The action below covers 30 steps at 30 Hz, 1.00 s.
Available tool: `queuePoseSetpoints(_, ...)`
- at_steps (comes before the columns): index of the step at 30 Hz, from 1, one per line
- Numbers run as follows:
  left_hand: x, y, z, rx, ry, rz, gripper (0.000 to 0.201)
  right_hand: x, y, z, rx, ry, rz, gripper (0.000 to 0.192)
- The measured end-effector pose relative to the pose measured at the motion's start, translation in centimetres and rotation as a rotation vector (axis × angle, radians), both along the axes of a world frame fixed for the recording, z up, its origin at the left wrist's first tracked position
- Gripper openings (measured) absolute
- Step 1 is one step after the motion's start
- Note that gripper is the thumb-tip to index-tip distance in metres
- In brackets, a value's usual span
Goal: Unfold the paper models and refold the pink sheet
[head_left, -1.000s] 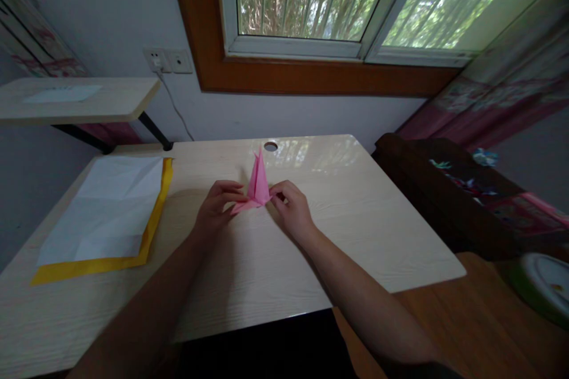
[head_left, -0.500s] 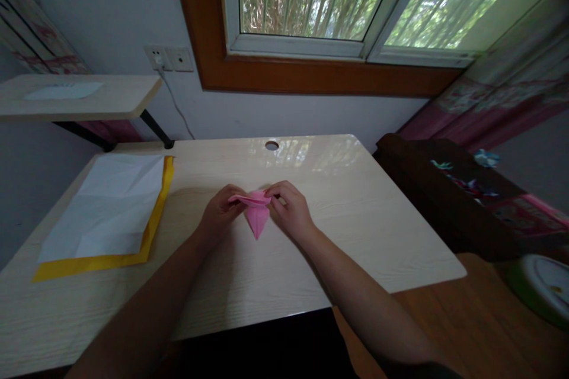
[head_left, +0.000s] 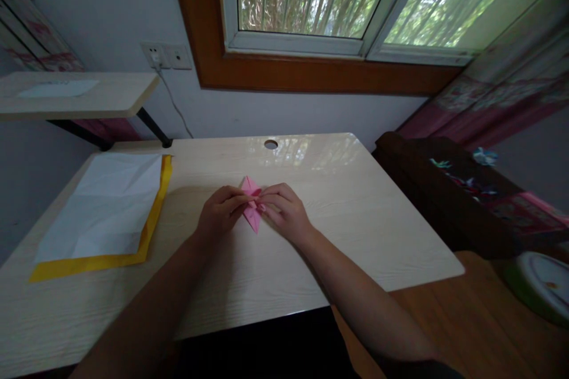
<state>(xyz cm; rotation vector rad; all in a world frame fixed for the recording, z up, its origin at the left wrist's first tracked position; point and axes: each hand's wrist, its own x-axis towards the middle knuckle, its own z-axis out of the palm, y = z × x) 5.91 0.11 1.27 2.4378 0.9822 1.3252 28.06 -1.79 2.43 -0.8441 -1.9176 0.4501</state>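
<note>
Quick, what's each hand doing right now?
Left hand: closed, pinching the pink folded paper.
Right hand: closed, pinching the same paper from the other side.

Window: a wood-framed window (head_left: 338,0) is letting in soft daylight, green trees showing behind its bars.
Wall: the pale wall (head_left: 102,6) is carrying a double socket (head_left: 166,56) with a cable trailing down.
Desk: the light wood-grain desk (head_left: 355,213) is standing under the window, its cable hole (head_left: 271,144) near the far edge.
Left: a side shelf (head_left: 89,98) is jutting out on dark legs.
Right: a pink patterned curtain (head_left: 498,100) is hanging above a dark cabinet (head_left: 418,189).
</note>
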Motion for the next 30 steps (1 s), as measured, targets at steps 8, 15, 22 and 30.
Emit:
queuePoseSetpoints(8, -0.3, -0.4, 1.1, -0.109, -0.199, 0.093, 0.013, 0.1, -0.2, 0.7, -0.04, 0.113, -0.056, 0.007)
queuePoseSetpoints(15, -0.2, -0.2, 0.9, -0.194, -0.228, 0.041, 0.015, -0.1, -0.2, 0.9, -0.009, 0.166, -0.106, 0.009)
queuePoseSetpoints(22, -0.1, -0.2, 0.7, -0.203, -0.219, 0.017, 0.014, 0.0, -0.1, 0.9, -0.009, 0.146, -0.114, 0.012)
queuePoseSetpoints(30, 0.1, -0.1, 0.9, -0.19, -0.204, -0.012, 0.011, -0.1, 0.0, 1.0, 0.035, 0.186, -0.089, 0.008)
